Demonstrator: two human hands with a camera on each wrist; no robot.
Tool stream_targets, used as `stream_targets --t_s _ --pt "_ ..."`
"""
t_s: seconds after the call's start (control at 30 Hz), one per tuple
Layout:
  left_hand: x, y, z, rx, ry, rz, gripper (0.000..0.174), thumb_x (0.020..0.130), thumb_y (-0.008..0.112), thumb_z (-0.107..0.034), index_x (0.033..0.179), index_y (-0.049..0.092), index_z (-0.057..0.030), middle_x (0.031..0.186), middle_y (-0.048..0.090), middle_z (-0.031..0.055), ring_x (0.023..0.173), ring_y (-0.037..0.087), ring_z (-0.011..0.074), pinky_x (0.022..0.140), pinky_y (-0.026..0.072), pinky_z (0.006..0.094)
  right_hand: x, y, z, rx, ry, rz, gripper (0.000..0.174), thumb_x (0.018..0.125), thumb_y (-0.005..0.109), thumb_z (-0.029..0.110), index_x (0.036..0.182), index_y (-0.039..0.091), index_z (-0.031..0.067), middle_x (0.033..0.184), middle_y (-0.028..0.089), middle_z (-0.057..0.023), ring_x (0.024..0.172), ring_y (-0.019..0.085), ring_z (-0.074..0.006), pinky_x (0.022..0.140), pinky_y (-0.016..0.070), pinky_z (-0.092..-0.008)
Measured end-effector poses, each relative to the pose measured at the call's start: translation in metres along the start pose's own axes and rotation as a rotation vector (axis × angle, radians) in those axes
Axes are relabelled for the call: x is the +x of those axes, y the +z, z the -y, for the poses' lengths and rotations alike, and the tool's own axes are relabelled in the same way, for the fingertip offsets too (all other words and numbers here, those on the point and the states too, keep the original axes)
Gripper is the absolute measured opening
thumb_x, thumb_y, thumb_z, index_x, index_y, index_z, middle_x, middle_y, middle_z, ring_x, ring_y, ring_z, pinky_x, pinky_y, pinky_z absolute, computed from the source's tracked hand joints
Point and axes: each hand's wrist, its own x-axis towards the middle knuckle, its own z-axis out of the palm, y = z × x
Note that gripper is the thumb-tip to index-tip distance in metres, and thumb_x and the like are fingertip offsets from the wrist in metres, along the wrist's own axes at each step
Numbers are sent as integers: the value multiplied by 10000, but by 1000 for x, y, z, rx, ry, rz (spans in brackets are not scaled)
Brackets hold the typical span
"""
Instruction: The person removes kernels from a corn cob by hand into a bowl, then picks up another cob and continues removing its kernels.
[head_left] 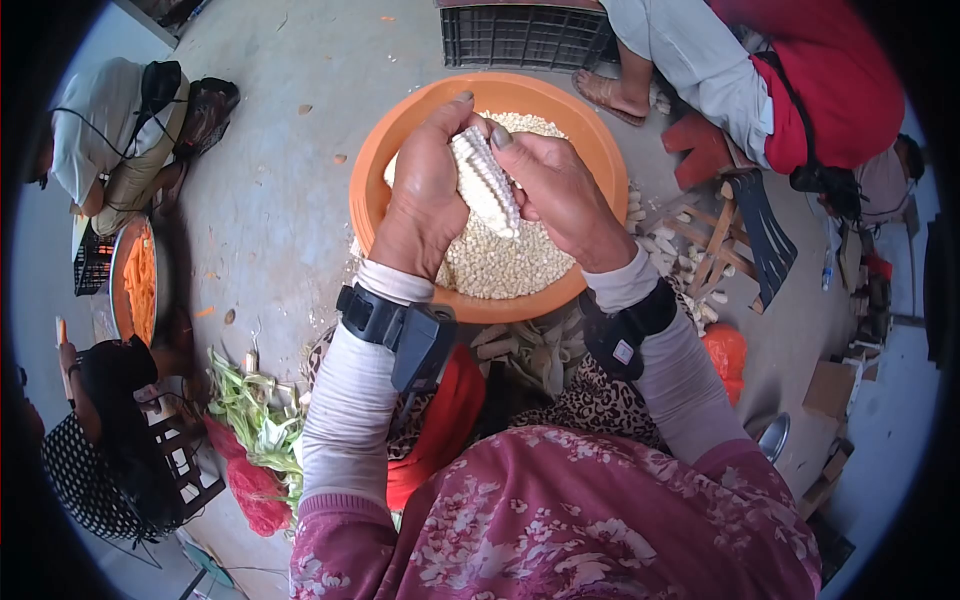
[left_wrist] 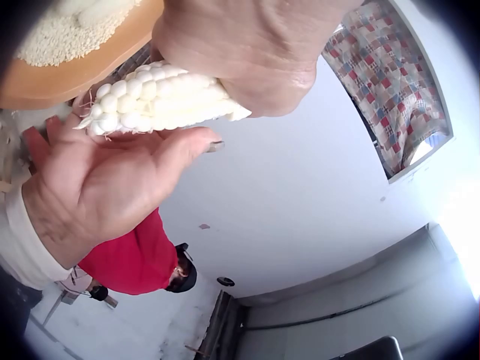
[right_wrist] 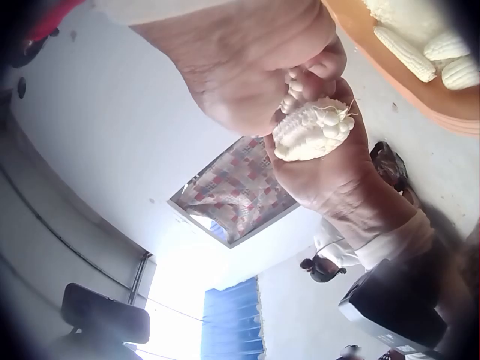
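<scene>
A corn cob [head_left: 487, 185] with white kernels lies between my two hands, above the wide orange basin [head_left: 372, 190]. My left hand [head_left: 422, 190] holds it along its left side, with the thumb pointing away from me. From the other side, my right hand [head_left: 572, 195] grips it, thumb at its upper end and fingers curled beneath. In the right wrist view the cob [right_wrist: 313, 133] has a stripped pale face and some kernels along its edge. A few loose kernels [right_wrist: 291, 96] show by the right fingers. Shelled kernels [head_left: 510, 260] fill much of the basin.
Stripped cobs [right_wrist: 405, 52] lie in the basin. More cobs and a wooden-legged seat [head_left: 725, 235] are at the right. Green husks [head_left: 255, 410] and a red mesh bag [head_left: 255, 490] lie at the left. A black crate [head_left: 525, 38] stands beyond the basin; other people sit around.
</scene>
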Motion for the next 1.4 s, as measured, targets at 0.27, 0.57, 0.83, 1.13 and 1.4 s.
stream_targets --t_s 0.27,0.57,0.83,1.13,1.4 --pt "1 -1 -4 -55 53 -67 280 933 464 -250 736 514 -58 716 555 81 685 552 201 656 479 331 4 -8 -7 -192 -178 -170 235 926 522 175 902 616 -39 698 581 -9 582 466 -28 508 367 -184" --pt "2 -11 -12 -69 61 6 286 943 419 -259 731 485 -78 736 540 76 730 530 201 722 466 329 0 -13 4 -186 -139 -188 223 909 561 179 891 621 -35 678 600 -22 579 482 -35 513 376 -178" --pt "3 -14 -18 -124 92 -48 268 937 432 -245 742 481 -69 733 530 92 727 528 219 724 467 338 8 -24 -11 -359 -205 -154 297 920 552 250 885 629 -34 710 611 -34 631 506 -47 562 402 -208" --pt "2 -10 -12 -314 209 -183 280 956 450 -315 889 474 -44 806 529 76 745 527 202 749 464 353 -1 -4 -2 -203 -234 -24 370 934 544 282 1077 531 -59 933 609 -109 806 585 -119 694 467 -237" --pt "-9 3 -2 144 92 -95 350 988 364 -372 941 515 -60 905 594 86 811 574 189 677 460 301 5 -26 2 11 -277 -246 317 928 564 307 925 561 -9 737 552 -19 656 486 -50 610 419 -187"
